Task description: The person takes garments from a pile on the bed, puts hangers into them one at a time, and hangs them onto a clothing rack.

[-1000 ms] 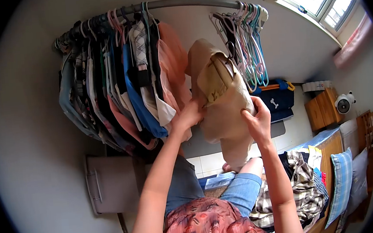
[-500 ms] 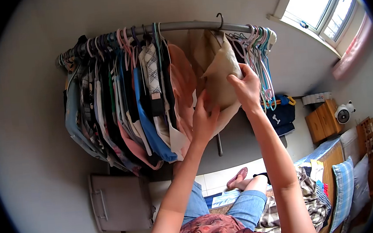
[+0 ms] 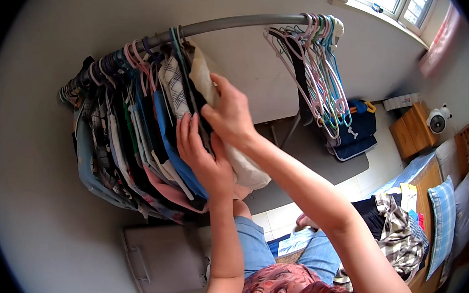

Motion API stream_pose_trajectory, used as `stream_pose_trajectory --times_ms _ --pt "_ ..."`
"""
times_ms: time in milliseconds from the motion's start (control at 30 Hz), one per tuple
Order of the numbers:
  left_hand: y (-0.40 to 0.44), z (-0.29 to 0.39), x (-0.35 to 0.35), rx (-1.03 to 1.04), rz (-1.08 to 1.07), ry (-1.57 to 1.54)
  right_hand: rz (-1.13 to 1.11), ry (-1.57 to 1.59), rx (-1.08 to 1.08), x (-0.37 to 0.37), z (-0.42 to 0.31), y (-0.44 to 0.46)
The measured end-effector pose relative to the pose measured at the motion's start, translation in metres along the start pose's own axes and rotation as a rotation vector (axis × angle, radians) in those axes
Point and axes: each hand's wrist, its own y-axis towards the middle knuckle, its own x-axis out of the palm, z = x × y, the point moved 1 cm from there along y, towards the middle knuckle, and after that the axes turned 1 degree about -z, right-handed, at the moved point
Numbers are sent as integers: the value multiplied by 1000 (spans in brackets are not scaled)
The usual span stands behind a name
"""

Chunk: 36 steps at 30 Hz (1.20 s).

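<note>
The beige garment (image 3: 245, 167) now hangs from the curved metal rail (image 3: 225, 23), at the right end of the row of hung clothes (image 3: 134, 138). My right hand (image 3: 230, 111) is closed on the upper part of this garment, thumb toward the row. Against the neighbouring clothes, close to a blue garment (image 3: 175, 145), my left hand (image 3: 205, 160) lies with its fingers extended. Both hands are close together. A black-and-white checked piece (image 3: 174, 85) hangs just above my left fingers.
Bare hangers (image 3: 320, 79) hang at the rail's right end, above a dark blue bag (image 3: 355, 137). A lidded grey-brown box (image 3: 166, 259) stands lower left. Clothes (image 3: 401, 232) and a blue checked pillow (image 3: 441, 224) lie on the bed at right.
The beige garment has gone from my hands in front of me onto the rail, then left against the row. Both hands moved left with it, and the peach garment is now mostly hidden.
</note>
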Motion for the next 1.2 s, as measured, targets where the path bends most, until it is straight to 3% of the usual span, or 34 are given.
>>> stream_pose_trajectory --times_ms 200,267,367,400,467,567,667,733,800,867,933,1033,1200 --pt "-1 -4 4 4 -29 -98 -162 49 97 -10 0 -14" --pt "-6 0 4 12 -18 -74 -111 -8 27 -18 14 -32" --pt "-14 15 5 168 40 97 -416 233 315 -35 24 -61" --pt "-20 20 8 201 12 66 -408 242 161 -28 48 -77" --pt "-28 24 16 229 -159 -45 -544 199 295 -27 76 -105" --pt "-31 21 31 239 -456 50 -709 3 243 -42 95 -144" --pt "-55 -21 60 420 -577 584 -573 97 326 -50 115 -179" --pt "-80 -52 73 260 -1036 811 -569 43 407 -69 110 -193" --pt "-108 -58 78 84 -1298 620 -541 20 463 -94 112 -210" --pt "-149 -57 86 156 -1206 314 -373 19 515 -117 115 -239" --pt "-181 -33 94 160 -1256 62 -338 -31 586 -140 125 -275" --pt "-234 14 104 53 -1364 -137 -204 -52 716 -184 119 -328" --pt "-309 89 105 160 -1552 -342 67 -90 815 -255 101 -404"
